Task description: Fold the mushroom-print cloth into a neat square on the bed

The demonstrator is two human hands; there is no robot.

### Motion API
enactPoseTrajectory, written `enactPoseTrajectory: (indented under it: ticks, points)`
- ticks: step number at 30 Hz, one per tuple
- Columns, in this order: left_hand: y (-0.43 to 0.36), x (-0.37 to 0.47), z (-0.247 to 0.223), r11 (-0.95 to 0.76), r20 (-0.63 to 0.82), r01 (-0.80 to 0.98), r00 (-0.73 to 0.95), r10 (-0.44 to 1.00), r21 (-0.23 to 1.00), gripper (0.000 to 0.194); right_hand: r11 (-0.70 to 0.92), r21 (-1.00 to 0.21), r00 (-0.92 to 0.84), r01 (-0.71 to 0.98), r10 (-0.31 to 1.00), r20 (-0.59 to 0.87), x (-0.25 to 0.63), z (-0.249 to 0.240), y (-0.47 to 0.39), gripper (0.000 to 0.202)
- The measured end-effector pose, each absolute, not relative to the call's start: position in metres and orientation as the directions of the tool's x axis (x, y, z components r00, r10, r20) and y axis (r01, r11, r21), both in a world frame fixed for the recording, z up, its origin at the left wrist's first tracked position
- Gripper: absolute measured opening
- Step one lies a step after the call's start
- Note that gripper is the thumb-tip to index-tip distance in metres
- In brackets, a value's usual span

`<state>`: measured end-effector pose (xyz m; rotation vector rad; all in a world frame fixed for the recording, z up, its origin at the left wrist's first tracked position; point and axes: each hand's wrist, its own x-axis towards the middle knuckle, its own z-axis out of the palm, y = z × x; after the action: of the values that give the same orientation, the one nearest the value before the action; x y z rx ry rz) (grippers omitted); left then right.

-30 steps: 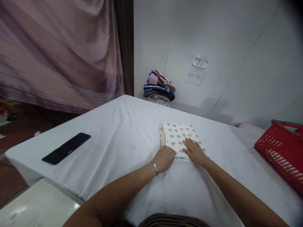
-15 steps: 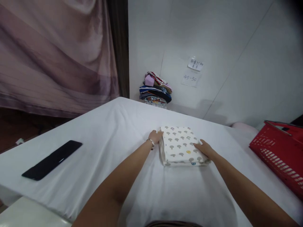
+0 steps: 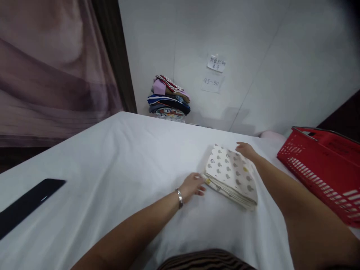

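Note:
A folded white cloth [image 3: 229,170] with grey mushroom prints and a few yellow ones lies on the white-covered table, turned at an angle, its layered edges facing me. My left hand [image 3: 193,185], with a silver bracelet at the wrist, is at the cloth's near-left corner. Its fingers are apart, and the thumb side is at or very close to the corner. At the far right side of the cloth is my right hand [image 3: 246,149], fingers stretched out to the left just beyond the edge. Neither hand is gripping the cloth.
A red plastic basket [image 3: 323,165] stands at the table's right side. The black flat object [image 3: 30,200] lies at the left. Beyond the far edge is a stack of folded fabrics [image 3: 168,98] against the wall, with paper notes [image 3: 212,82] to its right. A pinkish curtain [image 3: 50,75] hangs left.
The folded cloth has turned clockwise and shifted right. My left hand has moved from its left side to the near-left corner, and my right hand has moved to the far right edge. The view has shifted.

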<state>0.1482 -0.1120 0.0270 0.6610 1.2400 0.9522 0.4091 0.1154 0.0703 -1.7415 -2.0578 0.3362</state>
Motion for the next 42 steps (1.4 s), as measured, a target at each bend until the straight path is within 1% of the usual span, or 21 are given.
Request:
enactPoseTrajectory:
  ticks: [1,2,4,5,8,10,11,14,16,18,20,23,26,29,32,34,37,40,42]
  points:
    - [-0.109,0.142,0.026,0.465,-0.482,-0.204,-0.040,0.875,0.861,0.055,0.190,-0.472,-0.138,0.861,0.980,0.142,0.401,0.067,0.106,0.040]
    - [-0.104,0.136,0.025,0.450,-0.469,-0.174,-0.093,0.878,0.876,0.051,0.193,-0.553,-0.147,0.810,0.981,0.127,0.392,0.062,0.094,0.038]
    - [-0.096,0.126,0.021,0.406,-0.414,-0.085,-0.129,0.901,0.910,0.041,0.227,-0.667,-0.182,0.709,0.974,0.137,0.372,0.054,0.061,0.033]
    - [-0.093,0.124,0.019,0.372,-0.371,-0.016,-0.128,0.920,0.928,0.037,0.265,-0.689,-0.220,0.675,0.963,0.156,0.363,0.051,0.042,0.031]
    - [-0.088,0.127,0.010,0.219,-0.193,0.264,-0.120,0.974,0.939,0.031,0.438,-0.644,-0.385,0.627,0.893,0.233,0.343,0.050,-0.012,0.031]
    - [-0.086,0.134,0.004,0.108,-0.077,0.409,-0.091,0.993,0.906,0.029,0.542,-0.562,-0.490,0.625,0.833,0.258,0.334,0.053,-0.038,0.035]
    - [-0.085,0.138,0.001,0.065,-0.039,0.443,-0.066,0.997,0.894,0.030,0.584,-0.515,-0.532,0.628,0.804,0.265,0.330,0.053,-0.047,0.038]
    - [-0.079,0.145,-0.005,0.016,-0.002,0.434,-0.032,0.999,0.901,0.035,0.653,-0.384,-0.591,0.653,0.756,0.281,0.321,0.050,-0.059,0.042]
    - [-0.077,0.148,-0.007,0.021,0.006,0.397,-0.067,0.998,0.918,0.038,0.657,-0.326,-0.591,0.679,0.754,0.288,0.317,0.045,-0.060,0.037]
    - [-0.076,0.149,-0.008,0.016,0.022,0.354,-0.102,0.995,0.935,0.038,0.654,-0.306,-0.586,0.692,0.757,0.289,0.316,0.040,-0.059,0.029]
    - [-0.078,0.149,-0.008,0.006,0.029,0.315,-0.106,0.994,0.949,0.037,0.641,-0.338,-0.573,0.689,0.768,0.288,0.316,0.036,-0.057,0.022]
    - [-0.080,0.149,-0.008,0.031,-0.009,0.272,-0.081,0.997,0.962,0.037,0.597,-0.435,-0.512,0.674,0.802,0.306,0.319,0.032,-0.055,0.021]
    - [-0.080,0.149,-0.008,0.070,-0.066,0.230,-0.022,0.998,0.971,0.042,0.560,-0.504,-0.449,0.657,0.828,0.336,0.321,0.027,-0.053,0.019]
    - [-0.079,0.148,-0.009,0.084,-0.096,0.204,0.053,0.994,0.975,0.049,0.544,-0.538,-0.418,0.644,0.839,0.348,0.322,0.022,-0.053,0.018]
    - [-0.078,0.145,-0.008,0.033,-0.059,0.267,0.088,0.994,0.963,0.047,0.520,-0.544,-0.387,0.659,0.854,0.348,0.320,0.018,-0.053,0.018]
    - [-0.078,0.142,-0.007,-0.010,-0.010,0.360,0.054,0.998,0.933,0.040,0.511,-0.534,-0.379,0.673,0.859,0.344,0.319,0.017,-0.056,0.019]
    - [-0.079,0.139,-0.003,-0.032,0.041,0.484,-0.008,0.999,0.875,0.035,0.504,-0.508,-0.383,0.699,0.863,0.330,0.316,0.018,-0.062,0.021]
    - [-0.080,0.137,0.000,-0.035,0.050,0.553,-0.012,0.999,0.832,0.032,0.507,-0.486,-0.404,0.712,0.862,0.307,0.314,0.020,-0.067,0.021]
    - [-0.080,0.137,0.001,-0.033,0.046,0.569,-0.008,0.999,0.822,0.030,0.521,-0.467,-0.432,0.715,0.854,0.290,0.312,0.020,-0.069,0.024]
